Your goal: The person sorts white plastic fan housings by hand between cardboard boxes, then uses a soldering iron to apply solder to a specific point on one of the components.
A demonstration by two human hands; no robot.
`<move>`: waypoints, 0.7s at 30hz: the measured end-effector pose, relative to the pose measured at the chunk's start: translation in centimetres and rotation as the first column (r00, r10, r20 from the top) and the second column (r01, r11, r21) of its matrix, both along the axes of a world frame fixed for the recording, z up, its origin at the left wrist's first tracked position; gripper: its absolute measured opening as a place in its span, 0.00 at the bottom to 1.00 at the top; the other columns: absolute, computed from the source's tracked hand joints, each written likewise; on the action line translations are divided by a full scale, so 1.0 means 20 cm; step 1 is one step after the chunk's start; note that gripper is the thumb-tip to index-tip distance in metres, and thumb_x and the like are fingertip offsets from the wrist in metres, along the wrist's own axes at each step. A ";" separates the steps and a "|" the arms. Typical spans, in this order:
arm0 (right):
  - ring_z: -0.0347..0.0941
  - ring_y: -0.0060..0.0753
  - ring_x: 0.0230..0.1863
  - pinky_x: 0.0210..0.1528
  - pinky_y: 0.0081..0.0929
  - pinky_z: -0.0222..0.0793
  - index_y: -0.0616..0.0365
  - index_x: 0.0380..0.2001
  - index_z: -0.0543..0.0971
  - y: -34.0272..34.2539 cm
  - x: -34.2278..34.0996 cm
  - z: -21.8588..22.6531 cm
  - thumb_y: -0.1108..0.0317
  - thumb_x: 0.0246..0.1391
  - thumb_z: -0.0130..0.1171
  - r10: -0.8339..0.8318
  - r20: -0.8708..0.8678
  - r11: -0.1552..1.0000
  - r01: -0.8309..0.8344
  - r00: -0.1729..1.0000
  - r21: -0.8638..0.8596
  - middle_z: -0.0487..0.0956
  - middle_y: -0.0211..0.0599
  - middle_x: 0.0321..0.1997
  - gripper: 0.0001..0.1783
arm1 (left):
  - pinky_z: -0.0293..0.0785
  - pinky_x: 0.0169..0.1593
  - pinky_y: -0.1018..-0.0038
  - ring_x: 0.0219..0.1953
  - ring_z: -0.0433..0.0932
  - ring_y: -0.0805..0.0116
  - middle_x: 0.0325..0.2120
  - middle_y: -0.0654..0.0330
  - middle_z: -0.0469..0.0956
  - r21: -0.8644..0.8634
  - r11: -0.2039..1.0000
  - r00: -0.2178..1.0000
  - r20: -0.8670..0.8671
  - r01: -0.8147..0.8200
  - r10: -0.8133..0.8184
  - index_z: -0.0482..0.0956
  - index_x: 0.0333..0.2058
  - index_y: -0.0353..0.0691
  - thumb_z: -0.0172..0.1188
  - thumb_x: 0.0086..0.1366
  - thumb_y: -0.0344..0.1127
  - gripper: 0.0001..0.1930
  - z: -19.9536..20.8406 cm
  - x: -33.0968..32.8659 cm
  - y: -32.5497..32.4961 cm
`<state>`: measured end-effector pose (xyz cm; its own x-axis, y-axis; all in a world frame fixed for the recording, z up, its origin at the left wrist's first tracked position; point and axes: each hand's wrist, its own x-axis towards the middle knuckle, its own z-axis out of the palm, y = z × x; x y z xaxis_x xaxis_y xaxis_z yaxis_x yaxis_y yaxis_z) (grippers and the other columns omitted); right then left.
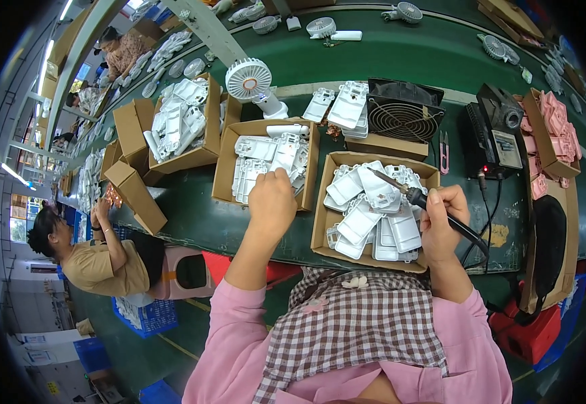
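My left hand (272,200) reaches into a cardboard box (223,172) of white plastic housing parts (266,156), its fingers curled down among them; whether it grips one I cannot tell. My right hand (441,219) holds a black-handled soldering iron (414,196), its tip pointing left over a second cardboard box (322,214) filled with white plastic shells (374,209). The iron's cable runs down past my right wrist.
A black soldering station (495,131), a black fume fan (402,111), pink snips (444,153) and a white desk fan (249,79) stand on the green bench (441,54). Pink parts (557,131) fill a box at right. A seated person (98,259) works at left.
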<state>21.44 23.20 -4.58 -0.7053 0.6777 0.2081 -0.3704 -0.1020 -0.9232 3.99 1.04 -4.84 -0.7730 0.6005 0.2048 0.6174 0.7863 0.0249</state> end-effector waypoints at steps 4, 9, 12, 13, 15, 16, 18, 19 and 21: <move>0.59 0.11 0.14 0.16 0.11 0.54 0.57 0.27 0.67 0.00 0.00 0.00 0.72 0.58 0.53 -0.012 0.011 1.000 0.012 1.000 -0.006 0.67 0.25 0.18 0.08 | 0.73 0.37 0.62 0.33 0.75 0.52 0.26 0.50 0.76 0.036 0.999 0.999 0.021 -0.028 0.028 0.71 0.27 0.35 0.62 0.45 0.26 0.10 0.01 -0.01 0.02; 0.59 0.11 0.14 0.16 0.10 0.54 0.57 0.27 0.67 -0.01 0.00 0.01 0.71 0.58 0.54 -0.002 0.021 1.000 0.002 1.000 -0.007 0.67 0.24 0.17 0.08 | 0.73 0.37 0.62 0.32 0.75 0.51 0.25 0.50 0.76 0.043 0.999 0.999 0.011 -0.034 0.033 0.72 0.28 0.35 0.63 0.45 0.26 0.11 0.00 -0.01 0.01; 0.59 0.11 0.14 0.16 0.10 0.54 0.56 0.27 0.67 -0.01 0.00 0.01 0.71 0.58 0.54 -0.017 0.033 1.000 0.017 0.999 -0.006 0.68 0.24 0.17 0.08 | 0.73 0.37 0.62 0.32 0.75 0.52 0.25 0.49 0.77 0.009 0.990 0.990 0.042 -0.138 0.138 0.73 0.27 0.35 0.63 0.43 0.26 0.11 -0.01 0.00 0.04; 0.59 0.11 0.14 0.16 0.10 0.54 0.56 0.26 0.67 0.00 0.00 0.01 0.70 0.58 0.55 -0.019 0.031 1.000 0.019 0.999 -0.002 0.68 0.24 0.17 0.08 | 0.73 0.37 0.62 0.32 0.75 0.52 0.25 0.49 0.77 0.009 0.990 0.989 0.040 -0.140 0.139 0.73 0.27 0.35 0.63 0.43 0.26 0.11 -0.02 -0.01 0.03; 0.60 0.11 0.14 0.16 0.10 0.54 0.56 0.26 0.67 0.00 0.00 0.01 0.70 0.58 0.55 -0.021 0.027 1.000 0.021 0.999 0.003 0.68 0.24 0.17 0.09 | 0.71 0.37 0.61 0.32 0.76 0.52 0.24 0.49 0.77 0.040 0.994 0.995 0.017 -0.101 0.101 0.73 0.25 0.34 0.63 0.42 0.27 0.10 -0.04 -0.04 0.01; 0.60 0.11 0.13 0.16 0.10 0.54 0.56 0.26 0.67 0.00 0.00 0.01 0.70 0.57 0.55 -0.021 0.028 1.000 0.021 0.999 -0.005 0.68 0.25 0.16 0.09 | 0.71 0.37 0.61 0.32 0.76 0.52 0.24 0.49 0.77 0.040 0.994 0.995 0.015 -0.102 0.101 0.73 0.25 0.34 0.63 0.42 0.27 0.10 -0.04 -0.04 0.01; 0.60 0.11 0.13 0.15 0.10 0.54 0.56 0.26 0.67 0.00 0.00 0.01 0.70 0.57 0.55 -0.020 0.027 1.000 0.021 0.999 -0.013 0.68 0.25 0.16 0.09 | 0.70 0.38 0.59 0.33 0.75 0.51 0.25 0.49 0.77 0.022 0.997 0.997 -0.004 -0.078 0.078 0.73 0.24 0.34 0.63 0.43 0.27 0.09 -0.03 -0.04 0.00; 0.60 0.11 0.13 0.15 0.10 0.54 0.56 0.26 0.67 0.00 0.00 0.00 0.70 0.57 0.55 -0.020 0.032 1.000 0.020 0.999 -0.020 0.68 0.25 0.16 0.09 | 0.70 0.38 0.59 0.33 0.75 0.51 0.25 0.49 0.77 0.022 0.997 0.997 -0.006 -0.079 0.079 0.73 0.24 0.34 0.63 0.43 0.27 0.09 -0.02 -0.04 0.00; 0.60 0.11 0.13 0.15 0.10 0.54 0.56 0.26 0.67 0.00 0.00 0.00 0.70 0.57 0.55 -0.017 0.034 0.999 0.018 0.999 -0.028 0.68 0.25 0.16 0.09 | 0.68 0.38 0.60 0.33 0.75 0.50 0.26 0.48 0.77 0.032 0.998 0.998 -0.007 -0.055 0.055 0.73 0.26 0.33 0.62 0.43 0.27 0.10 -0.02 -0.03 0.00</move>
<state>21.49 23.18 -4.50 -0.6998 0.6949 0.1653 -0.3412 -0.1219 -0.9321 3.32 0.94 -5.21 -0.8031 0.5499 0.2296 0.5732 0.8181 0.0459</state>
